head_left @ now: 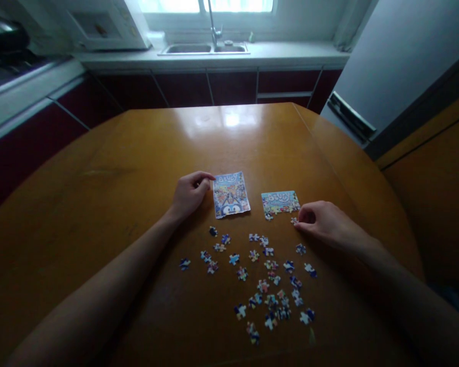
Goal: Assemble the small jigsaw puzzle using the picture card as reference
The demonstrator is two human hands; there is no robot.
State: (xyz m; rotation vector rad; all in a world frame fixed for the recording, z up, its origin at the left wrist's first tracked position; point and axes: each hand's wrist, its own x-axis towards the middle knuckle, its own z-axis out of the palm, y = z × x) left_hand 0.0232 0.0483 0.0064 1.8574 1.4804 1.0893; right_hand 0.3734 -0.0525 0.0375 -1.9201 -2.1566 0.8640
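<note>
On the wooden table [137, 168] lies a colourful reference picture card [231, 194]. My left hand [189, 194] rests curled at the card's left edge, thumb and fingers pinching its top corner. To the right sits a partly assembled strip of the jigsaw puzzle [280, 202]. My right hand [323, 223] is closed in a pinch on a small puzzle piece [294, 220] just below the strip's right end. Several loose puzzle pieces [268, 278] are scattered nearer to me.
A kitchen counter with a sink [204, 49] and tap runs under the window at the back. A white microwave [107, 23] stands at the back left. A grey fridge [398, 61] is to the right, dark red cabinets [233, 86] below the counter.
</note>
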